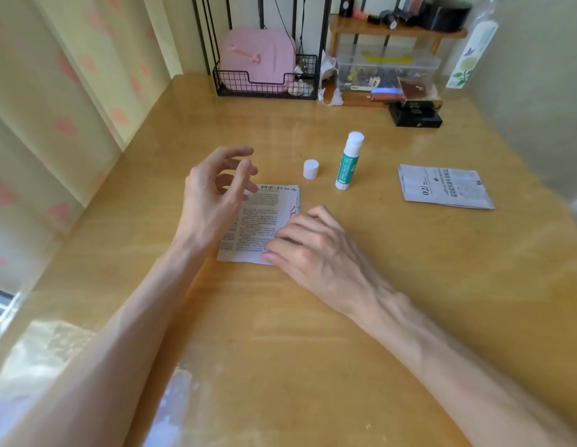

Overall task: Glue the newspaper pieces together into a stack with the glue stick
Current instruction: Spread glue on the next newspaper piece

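Observation:
A small stack of newspaper pieces [263, 217] lies flat on the wooden table [280, 317] in the middle. My right hand [309, 243] presses its near right corner with flat fingers. My left hand [216, 195] hovers over the stack's left edge, fingers loosely curled and holding nothing. Behind the stack stands a green-and-white glue stick [346, 162], upright and uncapped. Its white cap [310, 169] sits on the table just left of it. More newspaper pieces [443, 190] lie in a loose pile to the right.
At the back stand a black wire basket [264, 82] with a pink case [259, 56], a clear plastic box [385, 72] under a small wooden shelf [396, 29], a black box [414, 116] and a tall bottle [474, 50]. A curtain hangs on the left.

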